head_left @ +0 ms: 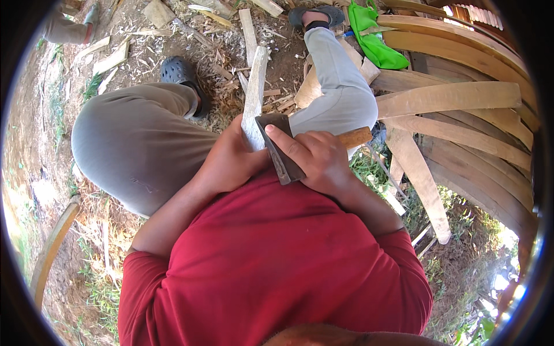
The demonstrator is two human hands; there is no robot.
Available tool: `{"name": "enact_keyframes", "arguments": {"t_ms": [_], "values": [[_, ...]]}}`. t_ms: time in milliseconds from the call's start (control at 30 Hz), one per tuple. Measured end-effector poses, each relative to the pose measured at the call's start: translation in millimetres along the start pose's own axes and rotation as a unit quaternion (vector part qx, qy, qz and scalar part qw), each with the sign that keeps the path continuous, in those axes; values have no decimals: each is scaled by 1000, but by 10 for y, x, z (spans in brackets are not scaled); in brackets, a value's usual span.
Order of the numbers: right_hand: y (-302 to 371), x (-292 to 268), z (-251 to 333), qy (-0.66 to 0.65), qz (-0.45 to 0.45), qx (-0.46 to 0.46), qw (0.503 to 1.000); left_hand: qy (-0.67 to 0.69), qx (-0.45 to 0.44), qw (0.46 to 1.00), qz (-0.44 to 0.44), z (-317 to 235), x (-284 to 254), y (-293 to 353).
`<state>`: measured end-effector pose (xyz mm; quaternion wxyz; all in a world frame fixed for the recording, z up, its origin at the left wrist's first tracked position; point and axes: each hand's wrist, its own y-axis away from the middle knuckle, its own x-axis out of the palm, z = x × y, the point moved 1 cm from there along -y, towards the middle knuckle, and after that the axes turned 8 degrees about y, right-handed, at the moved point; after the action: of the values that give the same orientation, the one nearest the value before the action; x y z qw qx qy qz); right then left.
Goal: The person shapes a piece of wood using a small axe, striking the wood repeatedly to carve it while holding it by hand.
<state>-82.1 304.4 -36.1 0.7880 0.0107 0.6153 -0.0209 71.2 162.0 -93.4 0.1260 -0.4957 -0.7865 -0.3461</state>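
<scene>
My left hand (232, 158) is closed around the lower end of a pale, rough-hewn length of wood (254, 86), which points away from me between my knees. In my right hand (324, 157) is a hatchet with a dark metal head (279, 144) and a short wooden handle (355, 137) sticking out to the right. My fingers wrap it close to the head, with the index finger laid along the blade. The blade lies against or just beside the wood's near end, in front of my red shirt. Its contact with the wood cannot be made out.
Curved wooden planks (456, 98) are stacked at the right, one slanting down (418, 179). A bright green bag (369, 34) lies at the far right. Chips and offcuts (112, 57) litter the ground. Another person's leg (63, 29) shows far left. A curved wooden strip (55, 251) stands near left.
</scene>
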Motion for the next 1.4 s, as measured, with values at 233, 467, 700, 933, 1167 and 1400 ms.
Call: {"name": "enact_keyframes", "arguments": {"t_ms": [233,467,700,933,1167,1400], "values": [[-49,-51,92,-4,-27,-42,999,-68,10,996,49,-80,16,-20],[-48,7,77,-14,-17,-21,1000,-31,5,999,20,32,13,-8],[-54,8,8,-2,7,-27,1000,-53,-17,998,26,11,-25,9],[460,-163,-1266,144,-37,338,929,1,-79,997,17,-151,18,93],[73,-232,-200,27,-37,37,998,-40,-164,986,9,-252,0,-29],[-115,-102,47,-20,29,-6,999,33,-20,999,11,-35,8,-56]]}}
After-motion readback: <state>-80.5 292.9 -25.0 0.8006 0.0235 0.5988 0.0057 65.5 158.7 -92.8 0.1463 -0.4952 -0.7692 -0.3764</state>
